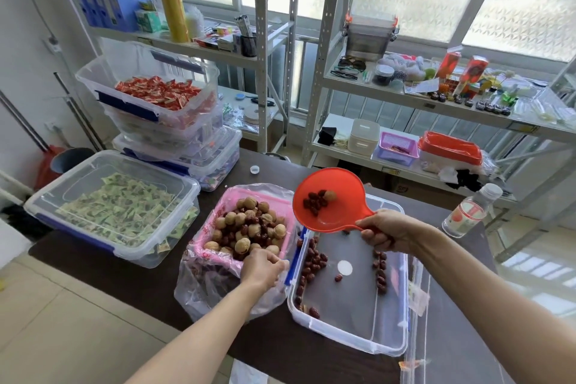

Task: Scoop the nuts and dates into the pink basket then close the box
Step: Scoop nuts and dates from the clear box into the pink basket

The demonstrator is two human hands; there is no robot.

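presently, on the dark table point(149, 284): right hand point(385, 232) clenched around the handle of a red scoop point(330, 199), raised over the clear box point(352, 290), carrying several dates and one walnut. left hand point(263, 266) pinching the near edge of the pink basket point(288, 229), which sits in a plastic bag point(202, 293) just left of the box, heaped with walnuts point(249, 204) and dates. box open, mostly emptied; dates point(314, 260) scattered along its left and right walls. water bottle point(470, 210) far right.

Scoop handle point(372, 229) hidden in grip point(385, 232)
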